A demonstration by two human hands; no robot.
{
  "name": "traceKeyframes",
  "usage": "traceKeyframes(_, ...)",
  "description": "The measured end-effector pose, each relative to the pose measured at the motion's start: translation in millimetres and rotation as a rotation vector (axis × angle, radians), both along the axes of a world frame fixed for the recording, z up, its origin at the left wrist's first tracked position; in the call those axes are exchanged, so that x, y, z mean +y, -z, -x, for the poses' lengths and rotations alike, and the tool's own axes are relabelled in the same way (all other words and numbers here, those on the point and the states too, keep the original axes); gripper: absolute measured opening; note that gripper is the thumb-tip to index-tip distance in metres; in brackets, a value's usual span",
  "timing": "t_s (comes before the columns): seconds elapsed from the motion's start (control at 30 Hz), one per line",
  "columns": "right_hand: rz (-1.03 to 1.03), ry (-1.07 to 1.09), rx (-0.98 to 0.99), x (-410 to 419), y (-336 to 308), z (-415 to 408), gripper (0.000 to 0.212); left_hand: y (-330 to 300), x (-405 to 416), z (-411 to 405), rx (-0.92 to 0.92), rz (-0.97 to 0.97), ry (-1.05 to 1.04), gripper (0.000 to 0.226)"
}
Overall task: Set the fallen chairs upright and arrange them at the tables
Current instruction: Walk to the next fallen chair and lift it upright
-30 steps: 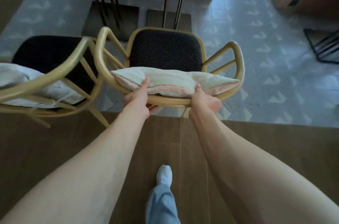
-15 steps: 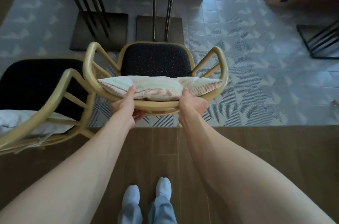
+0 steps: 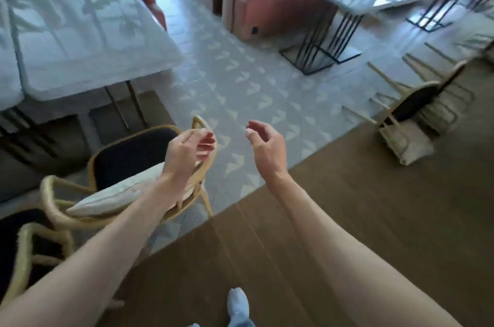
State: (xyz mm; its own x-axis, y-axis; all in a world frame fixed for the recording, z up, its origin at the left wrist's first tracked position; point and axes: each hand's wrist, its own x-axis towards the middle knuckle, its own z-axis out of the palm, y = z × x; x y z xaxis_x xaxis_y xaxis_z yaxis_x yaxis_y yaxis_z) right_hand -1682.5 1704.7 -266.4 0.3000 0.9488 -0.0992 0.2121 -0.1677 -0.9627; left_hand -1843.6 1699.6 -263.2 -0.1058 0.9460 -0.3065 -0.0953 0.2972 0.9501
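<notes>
Standing upright at the near table [image 3: 80, 40] are two chairs [image 3: 133, 155], both hands, left hand [image 3: 187, 150] and right hand [image 3: 264, 144], loose and empty, while a fallen chair [image 3: 411, 112] lies well right of that table, unrighted.

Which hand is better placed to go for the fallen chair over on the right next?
The right hand, probably. It is open and empty, and it is on the same side as the fallen chair. The left hand hangs over the upright chair on the opposite side.
</notes>
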Motion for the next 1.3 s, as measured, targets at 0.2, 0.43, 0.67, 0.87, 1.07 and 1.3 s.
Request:
traceKeyframes(0.2, -0.262, 0.259, 0.127, -96.3, -84.5, -148.7, 0.027, -69.6, -28.6, -153.4, -0.008, -0.335, 0.401, 0.020)
traceKeyframes(0.43, -0.474, 0.557, 0.122, -194.7, -117.2, -309.8, 0.039, -108.8, -88.7, -337.4, -0.104, -0.498, 0.695, 0.021)
traceKeyframes(0.67, -0.495, 0.717, 0.083, -278.2, -114.5, -471.9, 0.043, -101.9, -113.5, -487.2, -0.180, -0.529, 0.761, 0.025)
traceKeyframes(0.87, -0.466, 0.839, 0.057, -310.6, -113.0, -599.7, 0.036, -117.8, -121.6, -625.8, -0.333, -0.494, 0.731, 0.030)
traceKeyframes(1.07, -0.507, 0.887, 0.157, -273.9, -96.0, -712.0, 0.042, -106.7, -90.3, -754.0, -0.352, -0.475, 0.784, 0.027)
traceKeyframes(1.3, -0.474, 0.893, 0.132, -160.5, -76.2, -880.4, 0.040, -79.7, 16.2, -937.0, -0.356, -0.415, 0.820, 0.027)
